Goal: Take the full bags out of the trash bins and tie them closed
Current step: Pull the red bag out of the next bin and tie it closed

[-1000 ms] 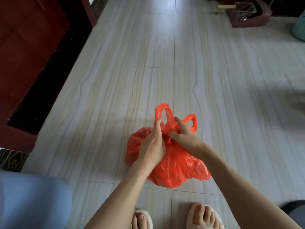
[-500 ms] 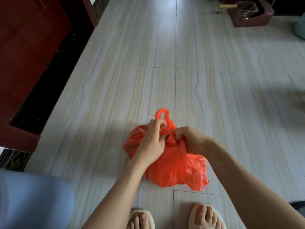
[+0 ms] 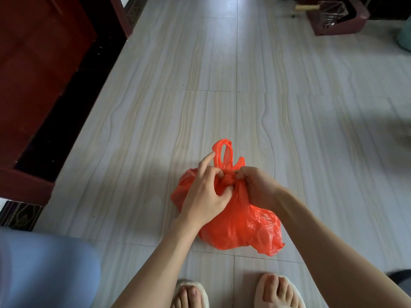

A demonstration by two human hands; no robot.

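A full orange plastic bag (image 3: 242, 225) rests on the pale tiled floor just ahead of my feet. Its handles are twisted into a knot (image 3: 229, 180) at the top, and one handle loop (image 3: 223, 154) sticks up beyond the knot. My left hand (image 3: 205, 194) pinches the plastic at the knot's left side, with the index finger stretched out. My right hand (image 3: 258, 187) is closed on the plastic at the knot's right side. Both hands press close together on top of the bag.
A dark red door and frame (image 3: 40, 85) run along the left. A light blue rounded object (image 3: 44, 270) fills the lower left corner. A dark red dustpan (image 3: 335, 16) with a handle lies at the far right. My feet (image 3: 235, 292) in slippers are at the bottom.
The hands drew the handles together into a tight knot. The second handle loop, which stood up on the right a second ago, has sunk to a small tip behind the knot.
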